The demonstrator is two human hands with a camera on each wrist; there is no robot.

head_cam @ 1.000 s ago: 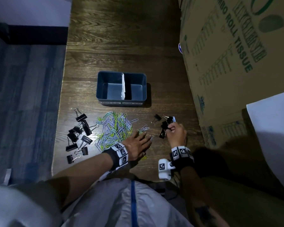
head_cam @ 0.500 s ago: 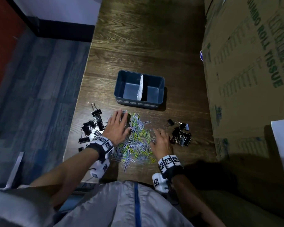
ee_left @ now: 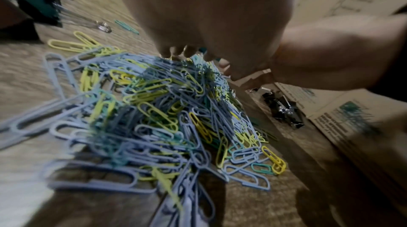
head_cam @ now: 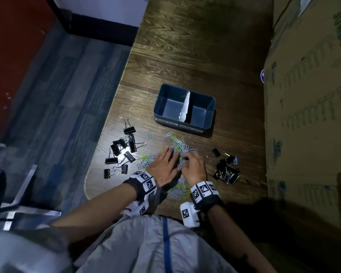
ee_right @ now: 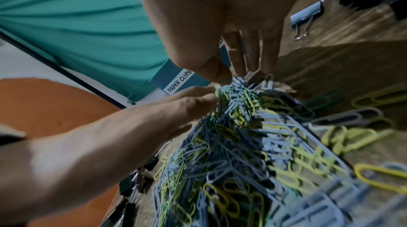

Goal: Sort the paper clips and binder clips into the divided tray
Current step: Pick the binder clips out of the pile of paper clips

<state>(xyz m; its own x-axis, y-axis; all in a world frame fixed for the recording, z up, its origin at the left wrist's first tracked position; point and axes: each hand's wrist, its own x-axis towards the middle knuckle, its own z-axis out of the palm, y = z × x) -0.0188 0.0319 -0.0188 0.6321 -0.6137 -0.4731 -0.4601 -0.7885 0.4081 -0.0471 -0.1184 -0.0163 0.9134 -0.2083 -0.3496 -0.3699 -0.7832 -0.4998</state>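
Head: we are watching left hand and right hand crowding the paper clips near the front edge of the table, tray behind.
Left wrist: fingers pushing into the heap.
Right wrist: thumb and fingers pinching a tangled tuft; we are expecting trailing clips spilling short.

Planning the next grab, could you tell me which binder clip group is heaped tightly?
The right-side binder clips, between the right hand and the cardboard box; the left-side binder clips lie spread apart.

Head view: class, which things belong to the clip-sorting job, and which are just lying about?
Job: paper clips; left binder clips; right binder clips; divided tray; left hand; right hand.
Lying about: cardboard box; floor.
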